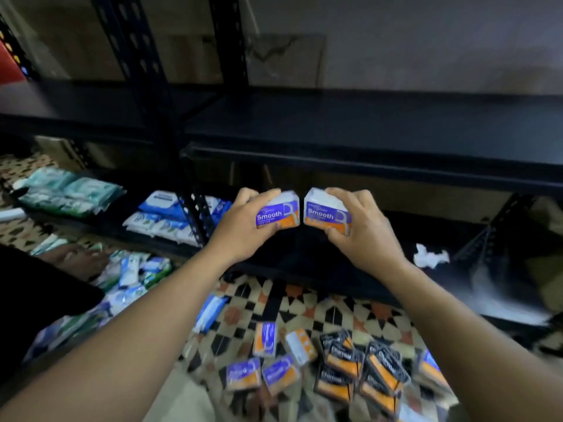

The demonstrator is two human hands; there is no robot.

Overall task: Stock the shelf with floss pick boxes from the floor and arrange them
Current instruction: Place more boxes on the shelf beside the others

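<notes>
Now gripping one floss pick box per hand: left hand (243, 229) curling round left box (278, 216), right hand (362, 236) round right box (327, 216), hovering before lower shelf (304, 257). Aiming labels outward, sides flush. More boxes (274, 370) lying on floor (304, 303).

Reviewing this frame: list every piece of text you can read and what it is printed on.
"Smooth": left box, held in the left hand.
"Smooth": right box, held in the right hand.
"Charcoal": black and orange boxes on the floor.
Small print under "Smooth", the purple floor boxes and the blue packets: too blurred to read.
</notes>
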